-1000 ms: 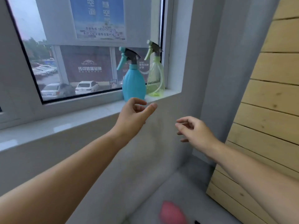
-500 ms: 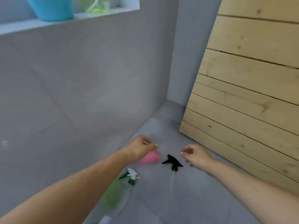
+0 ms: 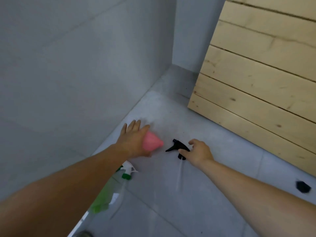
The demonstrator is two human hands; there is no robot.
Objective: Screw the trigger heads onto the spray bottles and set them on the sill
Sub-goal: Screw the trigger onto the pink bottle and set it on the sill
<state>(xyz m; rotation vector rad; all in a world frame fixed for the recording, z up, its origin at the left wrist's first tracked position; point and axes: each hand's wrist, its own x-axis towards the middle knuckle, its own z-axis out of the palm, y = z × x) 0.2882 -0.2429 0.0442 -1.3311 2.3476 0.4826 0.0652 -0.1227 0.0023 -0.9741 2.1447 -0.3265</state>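
Observation:
A pink bottle (image 3: 152, 143) without a head lies on the grey floor, neck pointing right. My left hand (image 3: 132, 141) lies over its body with straight, spread fingers and the thumb under its near side. To its right lies a black trigger head (image 3: 177, 147) with a clear dip tube (image 3: 180, 173) trailing toward me. My right hand (image 3: 197, 152) pinches the head's rear end between thumb and fingers. A green bottle (image 3: 107, 192) with a white and green trigger head (image 3: 127, 171) lies on the floor under my left forearm. The sill is out of view.
A grey wall (image 3: 68, 65) runs along the left, right behind the pink bottle. A pale wooden plank panel (image 3: 256, 74) leans at the right. A small black object (image 3: 303, 186) lies on the floor beyond my right forearm.
My view dropped from the sill with two finished bottles to the floor. My left hand came down onto the pink bottle and my right hand reached and closed on the black trigger head.

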